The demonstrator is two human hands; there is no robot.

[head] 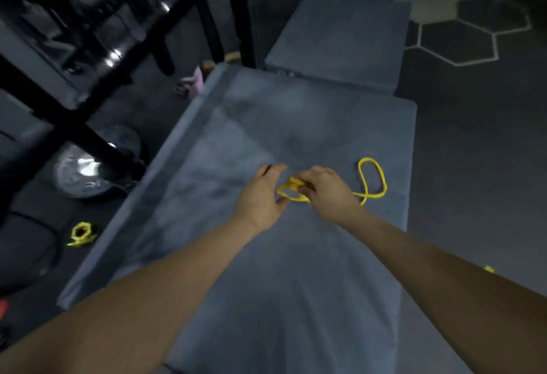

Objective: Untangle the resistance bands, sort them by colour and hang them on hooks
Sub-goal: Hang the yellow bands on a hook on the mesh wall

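Right hand (324,188) pinches the yellow band (373,179) mid-mat (266,270); left hand (263,193) is spread beside it. The band's loop lies near the mat's right edge, bare mat all round.

You can read no text here, raised markings on the weight plate (88,172) at nine o'clock too blurred to make out

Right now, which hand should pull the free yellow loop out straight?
Probably the right hand: the loose loop of the yellow resistance band trails past it on the mat. The left hand is farther.
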